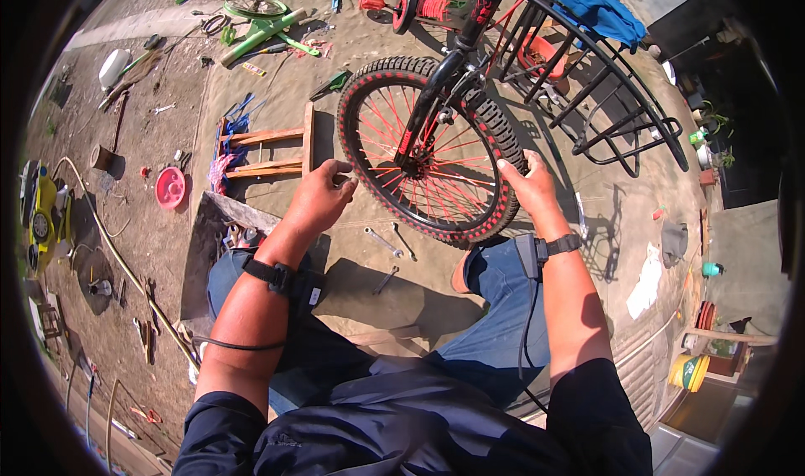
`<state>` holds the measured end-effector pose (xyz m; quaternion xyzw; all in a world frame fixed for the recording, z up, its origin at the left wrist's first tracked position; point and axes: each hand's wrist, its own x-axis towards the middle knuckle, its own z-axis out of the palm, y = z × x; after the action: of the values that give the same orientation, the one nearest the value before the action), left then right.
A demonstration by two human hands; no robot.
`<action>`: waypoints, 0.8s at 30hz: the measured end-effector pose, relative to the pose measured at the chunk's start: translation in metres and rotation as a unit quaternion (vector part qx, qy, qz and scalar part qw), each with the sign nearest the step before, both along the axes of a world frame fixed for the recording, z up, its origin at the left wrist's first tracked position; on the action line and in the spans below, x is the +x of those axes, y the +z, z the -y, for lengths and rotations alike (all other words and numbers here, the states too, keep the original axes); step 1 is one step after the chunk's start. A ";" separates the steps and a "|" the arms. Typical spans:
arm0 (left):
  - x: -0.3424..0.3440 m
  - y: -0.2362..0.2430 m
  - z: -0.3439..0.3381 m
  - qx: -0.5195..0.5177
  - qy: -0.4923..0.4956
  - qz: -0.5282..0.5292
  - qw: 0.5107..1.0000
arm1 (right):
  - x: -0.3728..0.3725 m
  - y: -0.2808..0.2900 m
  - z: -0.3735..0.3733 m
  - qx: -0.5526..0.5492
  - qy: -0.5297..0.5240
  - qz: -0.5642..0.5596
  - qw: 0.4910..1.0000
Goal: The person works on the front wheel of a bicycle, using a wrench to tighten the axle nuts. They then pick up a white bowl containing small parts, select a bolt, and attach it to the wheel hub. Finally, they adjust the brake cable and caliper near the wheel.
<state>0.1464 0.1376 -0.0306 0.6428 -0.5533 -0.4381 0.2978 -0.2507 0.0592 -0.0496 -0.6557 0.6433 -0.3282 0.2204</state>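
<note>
Bicycle front wheel with a knobbly black tyre, red-patterned sidewall and red spokes stands in front of the person, centred a little above the middle of the view, beyond the two knees. Its spoked face is turned toward the person, and its outline is an oval whose long axis slants from upper left to lower right, with the tread showing along the top and the upper right. A glossy black fork crosses that face the other way, slanting from upper right down to the hub at lower left. The bare right hand is at the tyre's right edge, thumb and fingers apart, the thumb against the tread; I cannot tell whether it grips. The bare left hand is just beside the tyre's left edge, its fingers loosely curled with a gap to the thumb, holding nothing that shows. Below the wheel, between the knees, a long silver metal wrench lies on the ground, pointing from upper left to lower right. To the left are a brown wooden frame and, farther off, a round pink plastic dish.
</note>
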 end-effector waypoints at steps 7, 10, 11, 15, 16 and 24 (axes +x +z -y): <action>0.001 -0.011 -0.001 -0.007 -0.006 0.016 1.000 | 0.042 0.049 -0.035 0.107 0.049 0.116 0.986; -0.002 -0.011 -0.001 -0.017 -0.019 0.036 0.999 | 0.049 0.043 -0.044 0.113 0.067 0.181 0.975; -0.003 -0.008 -0.001 -0.018 -0.024 0.044 0.999 | 0.048 0.034 -0.043 0.107 0.055 0.153 0.981; -0.010 0.007 -0.005 -0.005 -0.048 0.046 0.998 | 0.055 0.020 -0.043 0.103 0.033 0.106 0.988; -0.011 0.008 -0.006 0.002 -0.056 0.036 0.998 | 0.061 0.023 -0.044 0.106 0.034 0.104 0.988; -0.030 0.007 -0.011 -0.006 -0.169 -0.049 0.984 | 0.093 0.034 -0.057 0.111 0.055 0.124 0.985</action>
<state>0.1166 0.1491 -0.0232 0.5167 -0.6410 -0.5097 0.2497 -0.1577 0.1162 -0.0156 -0.6161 0.6062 -0.3209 0.3872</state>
